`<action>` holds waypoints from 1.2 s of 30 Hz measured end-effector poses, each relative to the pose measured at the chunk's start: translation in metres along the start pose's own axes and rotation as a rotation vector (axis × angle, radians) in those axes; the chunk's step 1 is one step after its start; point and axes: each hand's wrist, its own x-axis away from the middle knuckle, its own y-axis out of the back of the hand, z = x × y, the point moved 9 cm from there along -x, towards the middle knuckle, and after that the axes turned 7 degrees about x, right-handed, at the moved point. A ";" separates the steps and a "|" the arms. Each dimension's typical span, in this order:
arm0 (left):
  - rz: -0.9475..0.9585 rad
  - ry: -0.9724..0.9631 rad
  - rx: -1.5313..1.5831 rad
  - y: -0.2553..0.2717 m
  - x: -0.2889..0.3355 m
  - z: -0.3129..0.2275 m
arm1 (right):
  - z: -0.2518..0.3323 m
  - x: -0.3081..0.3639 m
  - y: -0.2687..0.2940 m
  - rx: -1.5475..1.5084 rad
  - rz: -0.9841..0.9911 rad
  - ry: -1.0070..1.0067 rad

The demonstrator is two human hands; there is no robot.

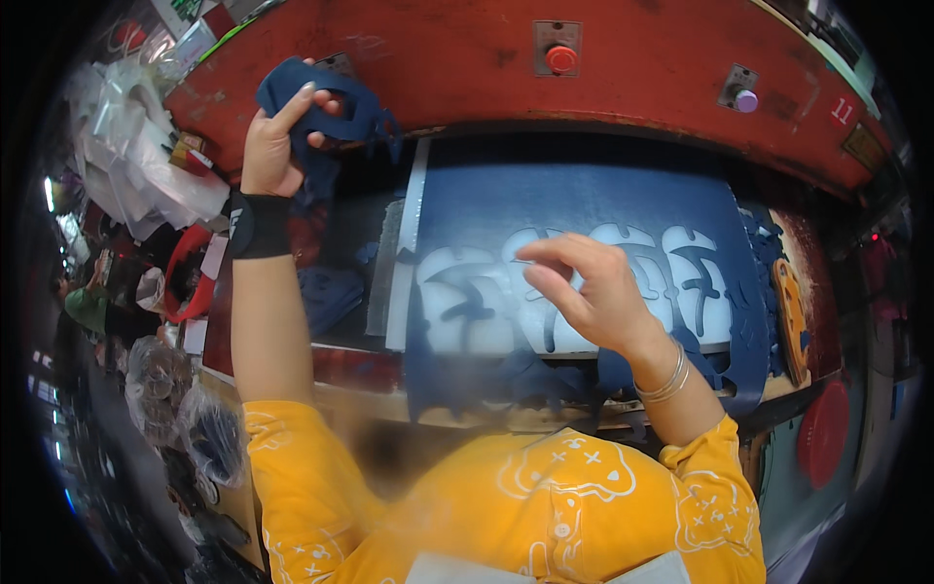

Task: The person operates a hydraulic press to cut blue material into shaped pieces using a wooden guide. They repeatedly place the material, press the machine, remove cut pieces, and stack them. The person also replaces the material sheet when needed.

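Note:
My left hand [282, 131] is raised at the upper left, its fingers closed round a dark blue cut piece [336, 117] of flexible sheet material. The piece has openings in it and a ragged strip hanging from its right end. My right hand [593, 287] hovers above a dark blue sheet [584, 185], thumb and forefinger bent and slightly apart; I see nothing between them. Curved shapes are cut out of that sheet, and a white board [477, 336] shows through the gaps. More dark blue pieces [331, 292] lie left of the board.
Behind the sheet runs a red machine beam [467, 68] with a red push button [559, 59] and a purple knob [746, 101]. An orange curved part with holes [791, 321] stands at the right. Clear plastic bags [136, 146] and a red round container [185, 277] crowd the left; a red stool [824, 433] is lower right.

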 end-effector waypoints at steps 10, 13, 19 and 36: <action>0.102 0.067 0.021 -0.110 0.062 0.016 | 0.042 -0.052 -0.032 -0.176 -0.202 0.130; 0.109 0.084 0.037 -0.117 0.065 0.018 | 0.031 -0.052 -0.033 -0.284 -0.058 0.107; 0.111 0.095 0.004 -0.122 0.064 0.027 | 0.027 -0.051 -0.015 0.058 -0.236 0.130; 0.061 0.067 0.225 -0.096 0.054 0.005 | -0.034 -0.029 -0.067 0.023 0.102 -0.108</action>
